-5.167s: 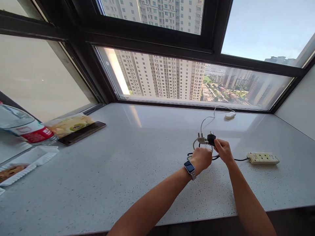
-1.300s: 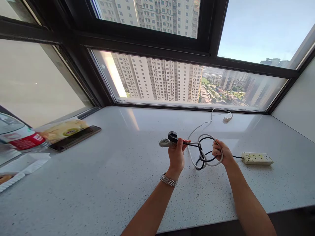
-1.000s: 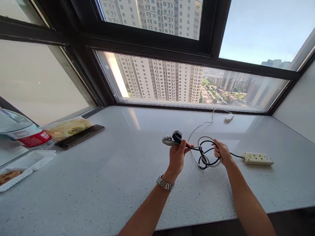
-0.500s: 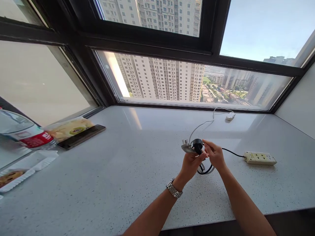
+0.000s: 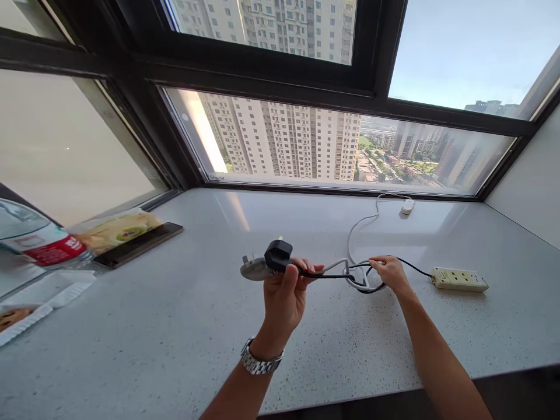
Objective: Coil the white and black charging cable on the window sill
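My left hand [image 5: 285,294] is closed around two plugs held side by side above the counter: a black plug [image 5: 277,255] and a grey-white plug [image 5: 252,269]. Their black and white cables run right into a small tangled knot [image 5: 357,276]. My right hand [image 5: 391,273] pinches the cables at the knot's right side. The black cable leads on to a cream power strip [image 5: 459,279] lying on the counter. The white cable [image 5: 361,224] trails back to a small white device [image 5: 408,206] by the window.
The speckled grey counter [image 5: 175,326] ends at a front edge near me. At the left lie a dark phone [image 5: 140,245], a yellow snack packet [image 5: 114,230], a water bottle [image 5: 30,239] and a white tray [image 5: 39,297]. A window frame bounds the back.
My left hand has pulled the two plugs leftward and up, away from my right hand. The cable loop has drawn tighter into a small knot between the hands.
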Demonstrator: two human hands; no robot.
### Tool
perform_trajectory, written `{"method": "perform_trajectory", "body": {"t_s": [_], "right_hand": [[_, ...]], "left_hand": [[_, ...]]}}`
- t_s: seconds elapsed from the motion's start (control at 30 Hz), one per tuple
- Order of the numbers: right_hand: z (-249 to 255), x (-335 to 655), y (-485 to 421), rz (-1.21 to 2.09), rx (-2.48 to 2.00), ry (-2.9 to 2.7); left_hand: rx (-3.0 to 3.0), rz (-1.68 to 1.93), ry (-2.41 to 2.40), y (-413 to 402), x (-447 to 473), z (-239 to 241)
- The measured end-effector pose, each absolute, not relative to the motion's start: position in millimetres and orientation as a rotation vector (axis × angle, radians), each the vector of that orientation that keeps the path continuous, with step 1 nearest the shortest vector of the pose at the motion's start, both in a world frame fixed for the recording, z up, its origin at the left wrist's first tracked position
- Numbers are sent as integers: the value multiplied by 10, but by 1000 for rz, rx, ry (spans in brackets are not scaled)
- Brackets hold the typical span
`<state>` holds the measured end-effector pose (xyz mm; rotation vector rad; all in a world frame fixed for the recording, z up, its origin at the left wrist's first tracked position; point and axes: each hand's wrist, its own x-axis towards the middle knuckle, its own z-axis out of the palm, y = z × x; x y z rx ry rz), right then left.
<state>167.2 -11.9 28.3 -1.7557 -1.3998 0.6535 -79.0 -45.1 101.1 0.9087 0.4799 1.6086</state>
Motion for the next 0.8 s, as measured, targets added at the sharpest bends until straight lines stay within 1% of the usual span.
{"method": "perform_trajectory", "body": {"t_s": [0.2, 0.4, 0.5, 0.67, 0.8], "right_hand": [[286, 1819, -107, 566, -1838, -1280], [210, 1740, -122, 565, -1845, -1302], [216, 1657, -141, 557, -1839, -1407], [376, 1714, -252, 386, -1926, -1499], [499, 2161, -555, 154, -2124, -1357]], "left_hand": [[737, 1780, 717, -510, -1120, 1036], [794, 1857, 841, -550, -1375, 1088], [837, 1829, 856, -385, -1360, 1007], [875, 1710, 963, 23, -1238, 815], [1259, 1578, 1163, 260, -1173, 773]]}}
